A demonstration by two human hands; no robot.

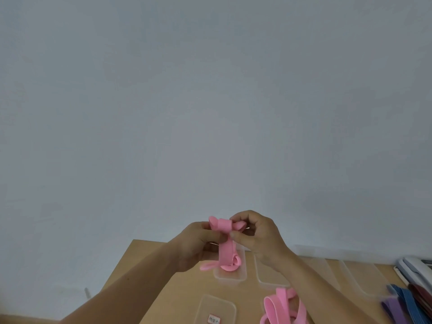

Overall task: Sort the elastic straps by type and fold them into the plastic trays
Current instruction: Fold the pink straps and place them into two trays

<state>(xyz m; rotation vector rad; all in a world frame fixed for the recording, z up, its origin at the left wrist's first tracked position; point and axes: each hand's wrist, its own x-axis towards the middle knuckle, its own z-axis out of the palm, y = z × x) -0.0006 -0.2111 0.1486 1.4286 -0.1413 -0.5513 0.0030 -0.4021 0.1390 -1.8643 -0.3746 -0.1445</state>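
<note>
Low in the middle of the frame, above the tan bench [149, 272], two bare hands work one pink elastic strap [225, 244]. The left hand [198, 244] has its grip clenched on the strap's upper part from the left; the right hand [254, 235] pinches the folded loops at the top from the right. From there the strap hangs down, and its curled lower end rests in a clear plastic tray [230, 275] just beneath the hands. A second clear tray [268, 280] sits just right of it, partly behind the right wrist, and a third [216, 308], bearing a small label, lies nearer the lower edge. At lower centre-right lies a loose pile of pink straps [280, 308]; how many I cannot tell. At the lower right edge lie purple [394, 311], blue [406, 302] and dark red straps [422, 296], too blurred to count.
</note>
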